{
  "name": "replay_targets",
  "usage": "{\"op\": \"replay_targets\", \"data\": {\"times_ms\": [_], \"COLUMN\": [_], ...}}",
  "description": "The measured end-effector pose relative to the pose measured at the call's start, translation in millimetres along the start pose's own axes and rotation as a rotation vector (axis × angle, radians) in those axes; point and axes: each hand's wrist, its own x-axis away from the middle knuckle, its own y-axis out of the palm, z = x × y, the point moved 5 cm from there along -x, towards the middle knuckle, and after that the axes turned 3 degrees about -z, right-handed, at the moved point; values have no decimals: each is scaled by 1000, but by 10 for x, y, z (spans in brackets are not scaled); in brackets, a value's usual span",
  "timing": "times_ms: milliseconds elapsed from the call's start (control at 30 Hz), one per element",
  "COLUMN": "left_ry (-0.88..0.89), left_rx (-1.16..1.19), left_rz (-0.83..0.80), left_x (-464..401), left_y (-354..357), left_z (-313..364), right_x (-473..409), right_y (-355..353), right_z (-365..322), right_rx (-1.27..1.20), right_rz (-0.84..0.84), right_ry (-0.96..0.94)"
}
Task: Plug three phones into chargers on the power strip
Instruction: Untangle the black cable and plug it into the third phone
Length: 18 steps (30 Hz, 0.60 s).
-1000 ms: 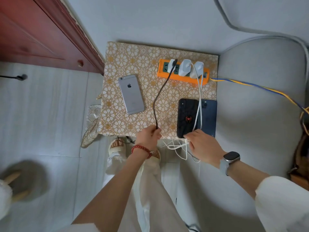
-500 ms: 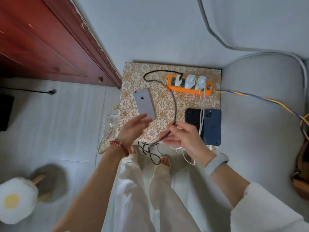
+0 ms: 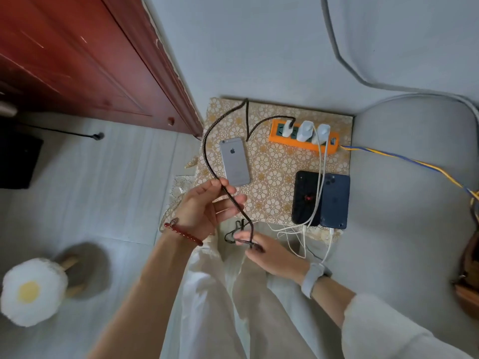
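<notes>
Both hands had taken up the dark cable (image 3: 207,156): left hand (image 3: 204,211) fingers curled around its middle, right hand (image 3: 269,251) pinching its loose end, ready for the silver phone (image 3: 234,161) still unplugged on the counter (image 3: 274,193).

A single wide-angle view is given from a head-worn camera, aimed steeply downward. A small patterned table (image 3: 274,182) is seen from above, near, centred.

Apple logo on the silver phone (image 3: 235,161); red spider emblem on the black phone (image 3: 306,198).
</notes>
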Motion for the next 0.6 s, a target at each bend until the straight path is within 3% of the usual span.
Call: {"op": "replay_targets", "data": {"times_ms": [100, 167, 233, 300, 433, 500, 600], "left_ry": [41, 76, 90, 22, -145, -73, 149], "left_rx": [65, 131, 80, -91, -653, -844, -964], "left_rz": [52, 151, 288, 331, 52, -1, 161], "left_x": [40, 50, 81, 138, 345, 412, 458], "left_y": [-60, -203, -376, -472, -283, -216, -258], "left_z": [95, 112, 62, -120, -624, -697, -506], "right_x": [30, 61, 117, 175, 216, 213, 178], "right_y": [-67, -167, -262, -366, -579, -635, -648], "right_z": [-85, -188, -275, -443, -876, -1047, -1222], "right_rx": [95, 145, 42, -167, -219, -320, -473], "right_rz": [129, 134, 107, 100, 171, 191, 191], "right_ry": [-40, -57, -39, -41, -182, -234, -285]}}
